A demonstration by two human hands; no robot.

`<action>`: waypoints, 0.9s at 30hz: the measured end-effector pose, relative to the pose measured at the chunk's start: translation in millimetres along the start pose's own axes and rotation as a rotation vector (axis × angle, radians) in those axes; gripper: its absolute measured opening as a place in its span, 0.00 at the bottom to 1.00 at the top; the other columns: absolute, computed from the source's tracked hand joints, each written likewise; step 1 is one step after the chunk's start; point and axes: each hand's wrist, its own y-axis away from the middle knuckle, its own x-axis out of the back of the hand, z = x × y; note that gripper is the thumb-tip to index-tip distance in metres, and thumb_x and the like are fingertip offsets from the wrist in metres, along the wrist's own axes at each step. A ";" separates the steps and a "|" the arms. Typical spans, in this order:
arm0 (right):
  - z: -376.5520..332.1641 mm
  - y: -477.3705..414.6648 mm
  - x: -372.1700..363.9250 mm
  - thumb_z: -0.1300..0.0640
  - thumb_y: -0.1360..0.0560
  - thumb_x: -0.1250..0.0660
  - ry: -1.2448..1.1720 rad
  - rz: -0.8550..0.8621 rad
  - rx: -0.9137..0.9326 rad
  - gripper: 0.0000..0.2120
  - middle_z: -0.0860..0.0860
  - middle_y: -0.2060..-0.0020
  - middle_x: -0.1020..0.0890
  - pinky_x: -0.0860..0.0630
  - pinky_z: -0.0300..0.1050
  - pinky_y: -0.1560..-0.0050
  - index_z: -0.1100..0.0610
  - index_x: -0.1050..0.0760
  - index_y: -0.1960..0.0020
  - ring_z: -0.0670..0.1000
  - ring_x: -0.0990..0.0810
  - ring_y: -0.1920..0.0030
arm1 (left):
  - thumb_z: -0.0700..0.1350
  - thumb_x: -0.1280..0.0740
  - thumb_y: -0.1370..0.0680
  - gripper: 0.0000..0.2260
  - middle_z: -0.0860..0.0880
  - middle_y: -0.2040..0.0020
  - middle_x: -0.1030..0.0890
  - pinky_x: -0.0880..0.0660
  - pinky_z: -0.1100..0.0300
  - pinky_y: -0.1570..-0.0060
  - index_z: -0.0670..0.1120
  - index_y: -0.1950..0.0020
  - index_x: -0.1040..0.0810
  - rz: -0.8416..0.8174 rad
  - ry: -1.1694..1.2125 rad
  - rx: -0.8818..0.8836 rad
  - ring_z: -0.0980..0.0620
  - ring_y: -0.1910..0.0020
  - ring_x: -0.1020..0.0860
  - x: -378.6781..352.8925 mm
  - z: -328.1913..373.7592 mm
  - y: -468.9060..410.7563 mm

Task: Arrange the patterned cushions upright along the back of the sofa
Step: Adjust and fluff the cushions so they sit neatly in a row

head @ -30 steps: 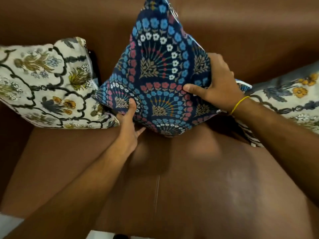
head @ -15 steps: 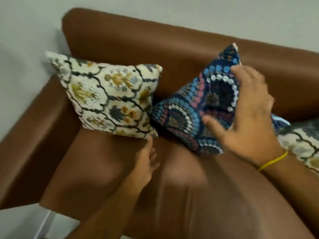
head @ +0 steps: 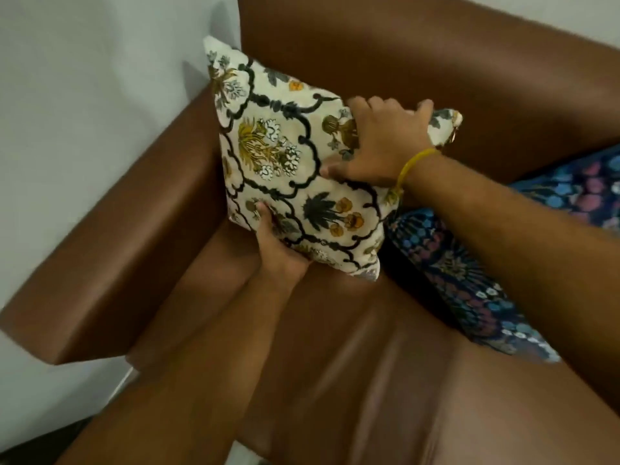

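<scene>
A cream cushion [head: 285,156] with dark scrollwork and yellow flowers stands tilted in the sofa's left corner, against the backrest [head: 402,55]. My left hand [head: 278,253] grips its lower edge from below. My right hand [head: 382,142], with a yellow band at the wrist, holds its upper right part, thumb pressed on the front. To the right, a dark blue cushion [head: 469,280] with blue and pink fan patterns leans against the back, partly hidden under my right forearm.
The brown leather sofa has a broad left armrest [head: 127,236] and a seat [head: 352,380] in front of the cushions. A pale grey wall [head: 84,78] lies behind and to the left. A strip of floor shows at lower left.
Both hands left the blue cushion and took hold of the cream cushion. The view has swung left toward the sofa's corner; the blue cushion now rests against the back.
</scene>
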 end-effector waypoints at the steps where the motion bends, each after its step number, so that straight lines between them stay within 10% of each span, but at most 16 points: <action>1: 6.1 1.8 -0.4 0.18 0.33 0.33 -0.047 0.040 0.009 0.53 0.56 0.32 0.21 0.37 0.76 0.27 0.53 0.33 0.21 0.63 0.23 0.30 | 0.74 0.35 0.22 0.38 0.42 0.21 0.22 0.33 0.30 0.20 0.51 0.20 0.23 -0.011 -0.034 -0.034 0.35 0.22 0.25 -2.5 0.0 2.7; 5: 46.2 41.5 -2.1 0.22 0.33 0.31 -0.412 0.191 -0.009 0.42 0.51 0.36 0.19 0.31 0.65 0.34 0.47 0.30 0.29 0.60 0.21 0.33 | 0.66 0.23 0.26 0.41 0.50 0.19 0.23 0.31 0.35 0.20 0.56 0.16 0.32 0.095 -0.280 -0.317 0.45 0.20 0.24 -15.6 11.1 19.1; 10: 60.3 67.3 -49.2 0.29 0.28 0.24 -0.660 0.445 -0.103 0.42 0.59 0.31 0.21 0.24 0.76 0.34 0.50 0.34 0.25 0.64 0.20 0.28 | 0.63 0.20 0.32 0.51 0.57 0.18 0.28 0.31 0.51 0.21 0.59 0.14 0.41 0.134 -0.582 -0.549 0.56 0.22 0.28 -47.3 74.0 6.0; 20: -5.2 19.8 -103.8 0.21 0.25 0.36 -0.311 0.313 -0.092 0.53 0.62 0.36 0.23 0.22 0.65 0.46 0.65 0.32 0.21 0.66 0.22 0.41 | 0.71 0.37 0.20 0.37 0.47 0.26 0.20 0.23 0.43 0.28 0.51 0.18 0.34 0.602 -0.930 -0.357 0.42 0.28 0.21 6.8 102.0 -21.9; 23: 8.0 34.1 -90.3 0.22 0.27 0.34 -0.409 0.242 -0.064 0.54 0.59 0.29 0.28 0.24 0.67 0.38 0.61 0.38 0.17 0.64 0.26 0.32 | 0.58 0.31 0.17 0.32 0.41 0.24 0.23 0.30 0.55 0.25 0.43 0.20 0.35 0.733 -1.165 -0.894 0.42 0.25 0.24 -20.6 86.3 17.5; 27: 34.2 84.6 -63.3 0.27 0.23 0.34 -0.213 0.253 0.009 0.51 0.59 0.20 0.31 0.31 0.69 0.28 0.59 0.41 0.14 0.64 0.30 0.21 | 0.49 0.27 0.19 0.24 0.37 0.25 0.25 0.30 0.34 0.26 0.41 0.28 0.29 0.103 -1.559 -1.608 0.39 0.23 0.28 -95.4 41.0 75.6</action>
